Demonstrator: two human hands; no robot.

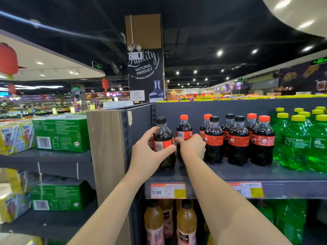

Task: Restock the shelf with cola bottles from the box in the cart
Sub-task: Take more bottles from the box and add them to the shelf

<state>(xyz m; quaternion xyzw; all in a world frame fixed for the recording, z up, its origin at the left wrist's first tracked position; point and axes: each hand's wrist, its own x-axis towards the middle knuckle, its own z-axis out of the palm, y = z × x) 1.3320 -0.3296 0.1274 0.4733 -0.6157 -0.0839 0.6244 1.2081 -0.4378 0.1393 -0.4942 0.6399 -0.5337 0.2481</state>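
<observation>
My left hand (148,152) grips a black-capped cola bottle (163,138) standing upright at the left end of the grey shelf (247,174). My right hand (192,146) is closed around a red-capped cola bottle (184,129) just to its right; that bottle's lower half is hidden by the hand. Several more cola bottles (237,140) with black or red caps stand in rows further right on the same shelf. The cart and its box are out of view.
Green soda bottles (300,142) fill the shelf's right part. Orange juice bottles (185,221) stand on the shelf below. A wooden end panel (106,147) borders the shelf on the left, with green cartons (62,133) beyond it.
</observation>
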